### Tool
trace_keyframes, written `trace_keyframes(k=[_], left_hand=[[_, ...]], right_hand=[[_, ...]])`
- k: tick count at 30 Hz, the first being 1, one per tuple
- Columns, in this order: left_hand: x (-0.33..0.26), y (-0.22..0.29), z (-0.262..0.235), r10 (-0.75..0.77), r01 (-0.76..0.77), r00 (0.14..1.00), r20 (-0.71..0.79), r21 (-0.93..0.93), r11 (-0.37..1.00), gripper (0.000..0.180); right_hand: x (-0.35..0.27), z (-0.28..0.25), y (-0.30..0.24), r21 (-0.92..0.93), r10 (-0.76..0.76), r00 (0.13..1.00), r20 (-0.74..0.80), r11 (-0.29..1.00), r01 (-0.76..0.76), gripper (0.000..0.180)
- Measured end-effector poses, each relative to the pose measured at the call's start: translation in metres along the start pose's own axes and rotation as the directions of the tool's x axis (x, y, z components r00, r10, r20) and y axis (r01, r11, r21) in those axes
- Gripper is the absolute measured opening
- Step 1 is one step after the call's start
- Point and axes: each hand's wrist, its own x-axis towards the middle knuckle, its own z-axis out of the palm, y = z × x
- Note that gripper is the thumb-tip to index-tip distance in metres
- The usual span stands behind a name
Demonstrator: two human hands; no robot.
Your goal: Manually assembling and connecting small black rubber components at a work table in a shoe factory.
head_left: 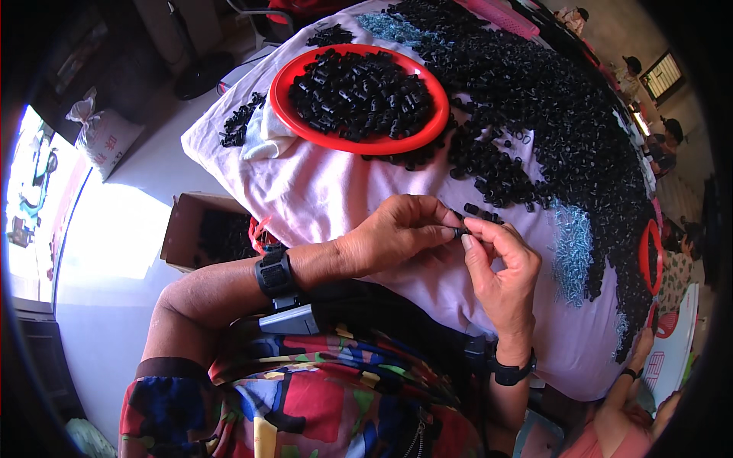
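My left hand [397, 233] and my right hand [505, 267] meet over the near edge of the cloth-covered table. A small black cylindrical piece [460, 232] is pinched between the fingertips of both, mostly hidden by them. Just beyond my fingers, a few more black cylindrical pieces [482, 213] lie on the pink cloth [328, 187]. A red oval tray [281, 103], heaped with black pieces [359, 95], stands farther off to the left.
Loose black pieces [565, 99] cover much of the table's far and right side. Small light-blue pins [573, 252] lie in piles there. A cardboard box [179, 229] stands at the left, below the table edge. Another person's arm [630, 382] reaches in at lower right.
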Motion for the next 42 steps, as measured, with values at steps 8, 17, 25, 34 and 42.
trace_keyframes(k=[8,17,25,34,42], left_hand=[[0.0,-0.003,-0.001,0.083,-0.084,0.996,0.018,0.128,0.988,0.012],[-0.007,0.0,0.01,0.23,-0.201,0.973,-0.027,0.392,0.898,0.011],[-0.008,0.0,0.011,0.451,-0.353,0.891,0.05,0.703,0.618,0.013],[-0.001,-0.008,0.007,0.329,-0.261,0.942,-0.063,0.477,0.839,0.017],[-0.01,0.003,0.011,0.351,-0.243,0.936,0.028,0.771,0.588,0.015]], right_hand=[[-0.002,-0.001,-0.001,0.01,0.023,1.0,0.001,1.0,-0.023,0.017],[0.0,-0.004,-0.002,0.032,0.078,0.995,0.069,0.996,-0.081,0.011],[0.002,-0.002,0.001,0.179,0.212,0.972,0.101,0.957,-0.227,0.009],[0.002,-0.005,-0.003,0.004,0.014,1.0,0.011,1.0,-0.014,0.015],[0.004,-0.001,-0.004,0.016,0.094,0.992,0.078,0.995,-0.096,0.013]])
